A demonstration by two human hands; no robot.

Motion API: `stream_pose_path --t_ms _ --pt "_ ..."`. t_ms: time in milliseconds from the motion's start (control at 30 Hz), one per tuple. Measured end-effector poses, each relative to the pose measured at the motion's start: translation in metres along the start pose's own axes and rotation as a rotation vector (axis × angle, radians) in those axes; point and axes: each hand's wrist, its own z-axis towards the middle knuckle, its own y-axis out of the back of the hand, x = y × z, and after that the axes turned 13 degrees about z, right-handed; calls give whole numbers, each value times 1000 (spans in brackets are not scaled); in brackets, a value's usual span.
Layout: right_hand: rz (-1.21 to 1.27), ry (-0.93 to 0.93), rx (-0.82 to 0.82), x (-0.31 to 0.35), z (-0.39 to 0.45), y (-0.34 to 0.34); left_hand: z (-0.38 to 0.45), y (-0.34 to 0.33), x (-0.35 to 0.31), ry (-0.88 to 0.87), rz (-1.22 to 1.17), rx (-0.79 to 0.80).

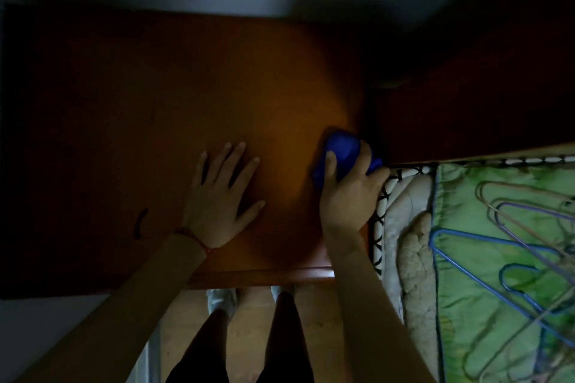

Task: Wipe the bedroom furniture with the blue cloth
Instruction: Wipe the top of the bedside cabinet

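A brown wooden bedside cabinet top [174,96] fills the middle of the dim head view. My right hand [350,196] grips a bunched blue cloth [342,149] and presses it on the top near its right edge, beside the bed. My left hand [222,193] lies flat on the wood with fingers spread, a red thread around its wrist. Part of the cloth is hidden under my right palm.
A bed with a green patterned sheet [473,274] lies to the right, with several wire hangers [513,246] on it. The dark wooden headboard [466,102] stands behind it. A dark mark [139,224] sits on the cabinet's left part. My legs and shoes [249,320] show below the front edge.
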Motion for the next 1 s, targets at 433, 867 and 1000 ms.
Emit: stream_pose_path --t_ms 433,867,1000 --pt "-39 108 52 28 46 -21 10 -1 2 20 20 -15" --pt "-85 52 37 61 95 -42 58 5 26 42 -8 -46" --pt "-82 29 23 65 99 -44 60 6 28 47 4 -27"
